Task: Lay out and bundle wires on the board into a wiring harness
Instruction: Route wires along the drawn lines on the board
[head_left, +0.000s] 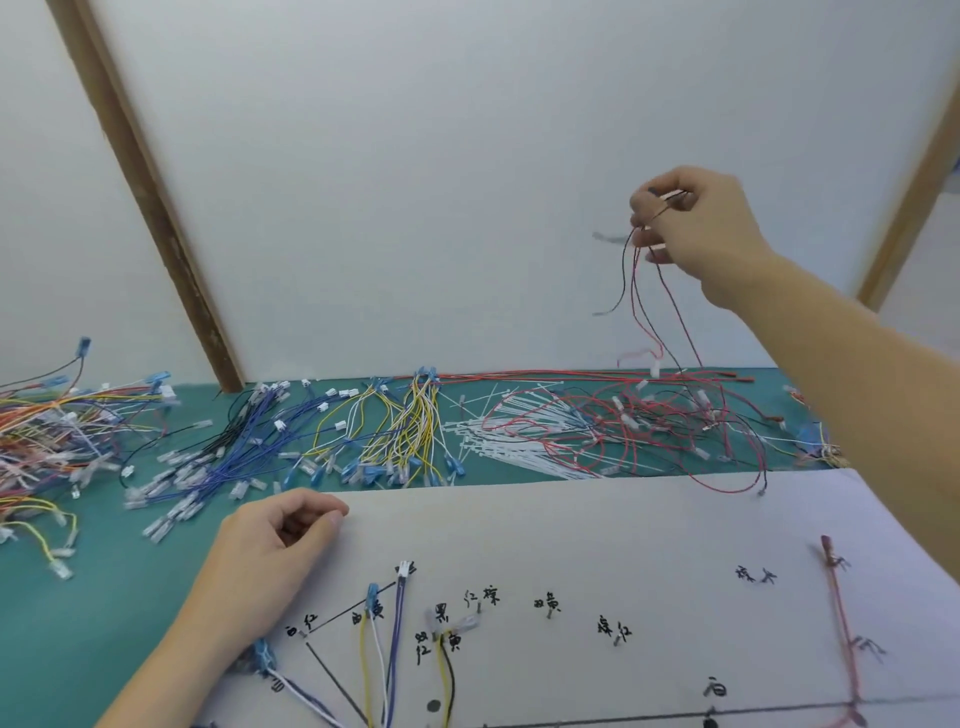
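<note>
Two hands at work: right hand (696, 228) pinches red-and-black wires (654, 312) aloft, best drawn clear of the pile (649, 421) slowly, while left hand (270, 556), loosely curled and empty, steadies the board (571, 530).

Wiring workshop bench, green mat (104, 613) strewn with sorted wire piles (218, 457), white cable ties (498, 441), white harness board (571, 545) with pins and handwritten labels, plain partition walls (415, 182) behind

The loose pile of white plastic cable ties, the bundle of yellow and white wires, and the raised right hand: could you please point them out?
White plastic cable ties (511, 441): head view, middle of the pile.
Yellow and white wires (410, 426): head view, mid-bundle.
Right hand (701, 228): head view, back of the hand.
</note>
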